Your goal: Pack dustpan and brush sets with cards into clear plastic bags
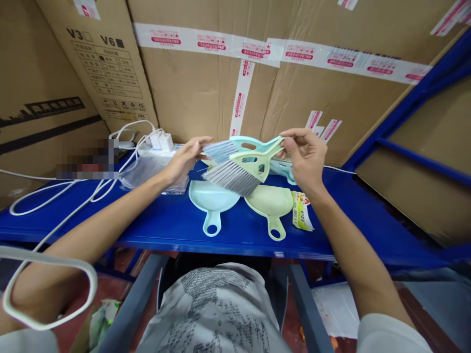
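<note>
Right hand (307, 158): we're pinching green brush (241, 172) and blue brush (224, 151) by handles, long axes running leftward. Left hand (186, 158): nearest blue brush's bristles; we're not discerning whether pinching.

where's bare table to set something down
Bare: between left forearm and blue dustpan, in front of bag; also right of the right forearm, towards carton. Crowded: middle, with blue dustpan, green dustpan and label; back left, with plugs.
</note>
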### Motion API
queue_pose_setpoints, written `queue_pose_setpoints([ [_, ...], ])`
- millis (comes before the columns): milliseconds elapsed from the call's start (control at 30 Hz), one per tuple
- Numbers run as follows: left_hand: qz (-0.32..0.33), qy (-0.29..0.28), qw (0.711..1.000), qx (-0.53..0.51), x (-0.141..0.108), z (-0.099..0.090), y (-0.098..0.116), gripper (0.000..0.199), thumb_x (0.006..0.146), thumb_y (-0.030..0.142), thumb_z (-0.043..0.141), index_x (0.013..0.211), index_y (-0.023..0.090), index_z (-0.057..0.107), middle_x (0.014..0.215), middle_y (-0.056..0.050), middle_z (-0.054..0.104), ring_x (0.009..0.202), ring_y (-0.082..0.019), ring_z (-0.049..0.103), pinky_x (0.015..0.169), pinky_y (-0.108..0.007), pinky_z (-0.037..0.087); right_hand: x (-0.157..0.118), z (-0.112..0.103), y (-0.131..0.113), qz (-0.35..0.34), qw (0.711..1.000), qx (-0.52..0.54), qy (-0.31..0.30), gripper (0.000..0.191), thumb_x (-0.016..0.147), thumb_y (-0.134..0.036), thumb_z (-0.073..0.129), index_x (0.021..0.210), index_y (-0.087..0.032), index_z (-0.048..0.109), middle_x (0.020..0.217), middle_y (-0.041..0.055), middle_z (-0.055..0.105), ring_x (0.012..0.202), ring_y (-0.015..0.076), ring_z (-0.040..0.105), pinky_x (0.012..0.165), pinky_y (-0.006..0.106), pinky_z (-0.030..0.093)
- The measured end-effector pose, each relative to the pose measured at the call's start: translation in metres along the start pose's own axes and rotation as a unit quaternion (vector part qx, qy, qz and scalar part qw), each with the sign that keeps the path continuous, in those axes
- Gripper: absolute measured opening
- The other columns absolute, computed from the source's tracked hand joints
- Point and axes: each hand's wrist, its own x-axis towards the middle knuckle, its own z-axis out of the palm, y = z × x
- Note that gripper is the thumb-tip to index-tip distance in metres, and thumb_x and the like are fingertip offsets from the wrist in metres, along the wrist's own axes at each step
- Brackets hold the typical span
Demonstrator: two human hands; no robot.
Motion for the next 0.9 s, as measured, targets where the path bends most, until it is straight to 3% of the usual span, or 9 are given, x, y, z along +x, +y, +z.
queue_pose_setpoints([
  [133,-0.031,-0.088,0.995,-0.020,-0.009,0.004,0.018,0.054,0.094,0.068,0.069,0.119,0.022,0.078,0.119,-0.012,0.078,0.109,-0.028,0.073,0.098,-0.041,0.059,-0.010,0.012,-0.011,0.003,0.998,0.014,-0.058,0.037,0.102,-0.064,0.062,0.113,-0.029,0.071,0.104,0.0043,0.062,0.072,0.0141,0.066,0.066,0.032,0.063],
  [233,-0.036,-0.129,0.991,0.028,-0.014,0.012,0.025,0.043,0.086,0.058,0.084,0.102,0.019,0.082,0.097,-0.008,0.080,0.090,-0.023,0.074,0.084,-0.033,0.060,-0.016,0.014,-0.019,-0.019,0.997,0.021,-0.067,0.030,0.102,-0.059,0.065,0.113,-0.031,0.073,0.119,0.0054,0.056,0.075,0.0127,0.066,0.068,0.033,0.066],
  [400,-0.037,-0.033,0.997,0.061,-0.009,0.009,0.022,0.041,0.083,0.056,0.087,0.086,0.016,0.084,0.081,-0.007,0.079,0.072,-0.020,0.071,0.069,-0.030,0.060,-0.015,0.014,-0.027,-0.040,0.999,0.005,-0.019,0.020,0.103,-0.050,0.065,0.107,-0.031,0.071,0.126,0.0056,0.060,0.083,0.0159,0.068,0.069,0.035,0.066],
  [500,-0.032,0.036,0.998,0.036,-0.004,-0.008,0.014,0.039,0.079,0.054,0.090,0.085,0.016,0.086,0.081,-0.008,0.079,0.071,-0.020,0.072,0.066,-0.030,0.060,-0.003,0.002,-0.021,-0.025,0.998,0.010,0.051,0.014,0.100,-0.043,0.071,0.102,-0.029,0.071,0.108,0.0040,0.069,0.072,0.0153,0.068,0.063,0.033,0.063],
  [567,-0.044,0.036,0.998,0.027,-0.001,-0.025,0.009,0.038,0.075,0.052,0.093,0.085,0.016,0.087,0.082,-0.010,0.080,0.073,-0.021,0.074,0.069,-0.033,0.063,0.006,-0.016,-0.014,0.002,0.997,0.012,0.081,0.013,0.094,-0.040,0.077,0.096,-0.028,0.072,0.088,0.0014,0.070,0.061,0.0153,0.065,0.056,0.033,0.059],
  [667,-0.075,-0.056,0.994,0.054,0.002,-0.047,0.010,0.035,0.069,0.049,0.097,0.086,0.019,0.089,0.086,-0.013,0.083,0.078,-0.027,0.078,0.076,-0.041,0.066,0.011,-0.051,-0.006,0.056,0.994,-0.006,0.097,0.011,0.086,-0.036,0.085,0.089,-0.029,0.077,0.073,0.0006,0.069,0.053,0.0180,0.064,0.050,0.035,0.056],
  [767,-0.083,-0.230,0.967,0.073,0.006,-0.060,0.019,0.023,0.077,0.046,0.093,0.087,0.025,0.090,0.100,-0.015,0.084,0.100,-0.035,0.080,0.091,-0.049,0.066,-0.004,-0.079,-0.013,0.046,0.986,-0.053,0.149,0.007,0.085,-0.031,0.086,0.092,-0.031,0.083,0.074,0.0043,0.073,0.056,0.0227,0.069,0.055,0.040,0.060],
  [833,-0.065,-0.317,0.944,0.063,0.007,-0.062,0.026,0.014,0.083,0.042,0.088,0.084,0.029,0.090,0.104,-0.015,0.084,0.115,-0.037,0.077,0.100,-0.053,0.063,-0.024,-0.087,-0.026,0.018,0.982,-0.104,0.156,0.014,0.088,-0.031,0.083,0.102,-0.034,0.085,0.080,0.0059,0.076,0.063,0.0266,0.074,0.062,0.044,0.062],
  [900,-0.052,-0.358,0.930,0.057,0.008,-0.061,0.032,0.010,0.087,0.039,0.084,0.082,0.031,0.089,0.102,-0.013,0.085,0.119,-0.037,0.076,0.103,-0.054,0.061,-0.049,-0.087,-0.040,-0.014,0.980,-0.168,0.109,0.023,0.091,-0.031,0.081,0.113,-0.038,0.083,0.088,0.0059,0.078,0.069,0.0285,0.076,0.065,0.046,0.063],
])
